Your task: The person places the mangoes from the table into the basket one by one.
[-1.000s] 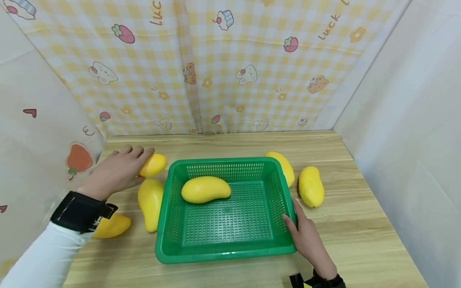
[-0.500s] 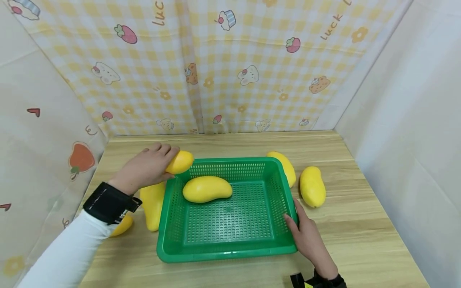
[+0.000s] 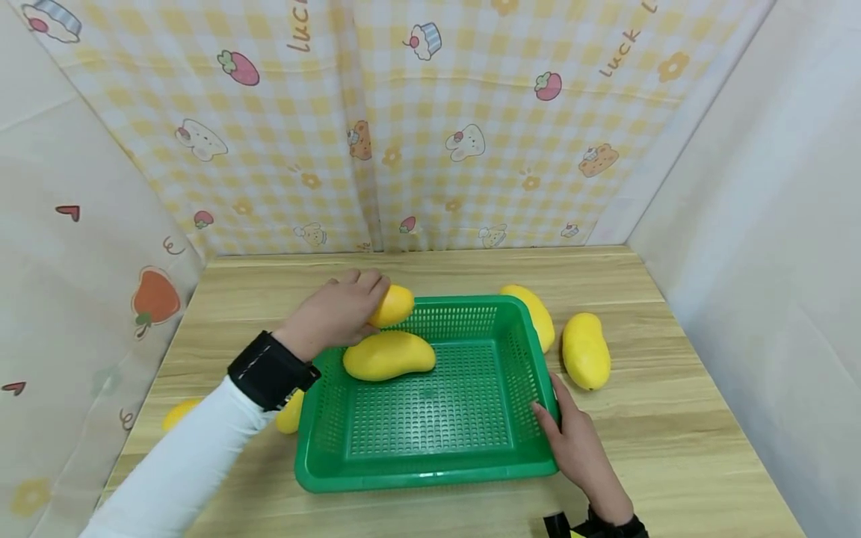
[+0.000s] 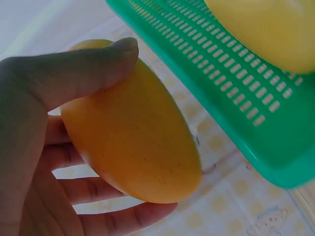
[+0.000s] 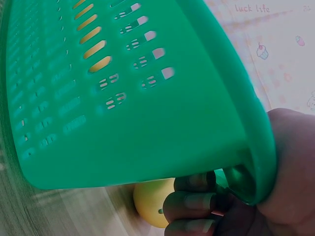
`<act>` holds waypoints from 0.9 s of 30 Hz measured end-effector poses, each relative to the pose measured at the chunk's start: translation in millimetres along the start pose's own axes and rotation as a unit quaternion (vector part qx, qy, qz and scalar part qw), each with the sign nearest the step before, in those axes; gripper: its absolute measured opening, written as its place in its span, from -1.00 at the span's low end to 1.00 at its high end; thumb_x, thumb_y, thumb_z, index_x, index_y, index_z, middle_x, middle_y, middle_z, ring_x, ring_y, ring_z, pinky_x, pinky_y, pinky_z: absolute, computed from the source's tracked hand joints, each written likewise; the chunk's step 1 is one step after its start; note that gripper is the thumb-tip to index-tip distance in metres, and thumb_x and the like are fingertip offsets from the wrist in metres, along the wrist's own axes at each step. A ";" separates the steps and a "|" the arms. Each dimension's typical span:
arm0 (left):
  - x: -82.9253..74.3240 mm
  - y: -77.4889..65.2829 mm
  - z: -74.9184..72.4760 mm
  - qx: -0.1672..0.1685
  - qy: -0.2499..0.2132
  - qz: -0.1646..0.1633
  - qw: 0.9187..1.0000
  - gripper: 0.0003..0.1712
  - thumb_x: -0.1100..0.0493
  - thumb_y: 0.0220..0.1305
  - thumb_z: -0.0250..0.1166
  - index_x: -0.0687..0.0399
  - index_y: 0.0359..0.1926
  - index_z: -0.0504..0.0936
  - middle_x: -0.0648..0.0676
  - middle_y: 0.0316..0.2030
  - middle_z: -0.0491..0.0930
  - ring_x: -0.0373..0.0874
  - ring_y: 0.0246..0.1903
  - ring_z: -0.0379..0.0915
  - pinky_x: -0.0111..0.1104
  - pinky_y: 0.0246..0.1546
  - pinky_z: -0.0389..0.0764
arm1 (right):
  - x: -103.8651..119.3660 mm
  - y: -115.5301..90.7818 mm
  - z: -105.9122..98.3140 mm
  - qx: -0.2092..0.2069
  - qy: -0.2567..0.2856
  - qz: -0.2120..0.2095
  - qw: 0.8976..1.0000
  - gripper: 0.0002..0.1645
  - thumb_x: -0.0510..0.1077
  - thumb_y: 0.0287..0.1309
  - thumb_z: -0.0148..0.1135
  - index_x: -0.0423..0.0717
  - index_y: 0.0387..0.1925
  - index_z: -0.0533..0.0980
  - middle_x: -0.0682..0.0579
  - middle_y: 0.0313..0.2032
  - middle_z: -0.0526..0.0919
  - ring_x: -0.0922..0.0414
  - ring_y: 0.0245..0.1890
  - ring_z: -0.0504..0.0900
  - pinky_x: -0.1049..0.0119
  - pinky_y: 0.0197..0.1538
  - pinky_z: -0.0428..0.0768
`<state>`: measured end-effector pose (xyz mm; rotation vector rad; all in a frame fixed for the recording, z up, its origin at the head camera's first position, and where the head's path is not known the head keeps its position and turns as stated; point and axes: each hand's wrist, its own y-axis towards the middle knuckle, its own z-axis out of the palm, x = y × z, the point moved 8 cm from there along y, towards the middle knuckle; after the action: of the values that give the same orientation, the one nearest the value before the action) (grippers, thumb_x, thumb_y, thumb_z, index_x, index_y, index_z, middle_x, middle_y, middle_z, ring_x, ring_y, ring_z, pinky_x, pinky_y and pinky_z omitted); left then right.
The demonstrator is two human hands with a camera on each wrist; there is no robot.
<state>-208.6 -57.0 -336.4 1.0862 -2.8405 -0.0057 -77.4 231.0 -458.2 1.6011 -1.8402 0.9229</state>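
Note:
My left hand (image 3: 339,314) grips a yellow mango (image 3: 395,306) above the far left part of a green plastic basket (image 3: 430,478). In the left wrist view the thumb lies along one side of this mango (image 4: 142,142) and the fingers curl beneath it, with the basket's rim (image 4: 231,132) close by. Inside the basket another mango (image 3: 389,356) lies toward the left. My right hand (image 3: 580,448) holds the basket's right rim. In the right wrist view its fingers (image 5: 189,204) curl under that rim at the corner, the thumb side over the top.
Two mangoes, one beside the basket's far right corner (image 3: 536,317) and one farther right (image 3: 587,351), lie on the wooden table (image 3: 673,433). At the left, two more mangoes (image 3: 289,415) are partly hidden by my left arm. Patterned cloth (image 3: 417,134) stands behind.
My left hand has carried the mango rightward from the table's left side to over the basket. My right hand has stayed on the rim, and the basket has barely shifted.

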 end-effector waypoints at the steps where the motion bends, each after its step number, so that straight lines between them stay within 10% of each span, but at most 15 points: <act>1: -3.5 2.9 0.3 0.001 0.005 0.004 1.000 -0.15 -0.03 0.02 0.49 0.34 0.21 0.35 0.27 0.09 0.41 0.17 -0.07 0.43 -0.04 -0.27 0.59 | 0.0 -0.2 0.0 0.000 0.001 0.000 1.000 -0.28 -0.05 0.41 0.02 -0.22 0.43 0.02 -0.30 -0.05 0.57 0.03 -0.24 0.63 0.16 -0.29 0.61; 14: -40.7 33.0 -2.0 -0.070 0.055 0.061 0.994 -0.21 -0.06 -0.04 0.51 0.25 0.14 0.45 0.18 -0.01 0.47 0.09 -0.13 0.47 -0.11 -0.33 0.60 | -0.9 -1.1 -2.0 -0.001 0.008 -0.001 1.000 -0.28 -0.05 0.40 0.03 -0.22 0.43 0.03 -0.29 -0.05 0.57 0.04 -0.25 0.62 0.17 -0.30 0.62; 27: -72.4 56.1 11.2 -0.039 0.051 0.096 0.993 -0.33 0.07 0.05 0.44 0.10 0.18 0.42 0.10 0.06 0.43 0.09 -0.06 0.41 -0.10 -0.27 0.57 | -2.4 -0.1 -1.4 -0.006 0.014 -0.007 1.000 -0.25 -0.02 0.39 0.04 -0.22 0.44 0.03 -0.25 -0.06 0.59 0.10 -0.28 0.63 0.26 -0.34 0.59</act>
<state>-193.4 32.6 -352.1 0.7718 -2.8135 -0.0450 -77.0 233.6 -459.2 1.5851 -1.8087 0.9224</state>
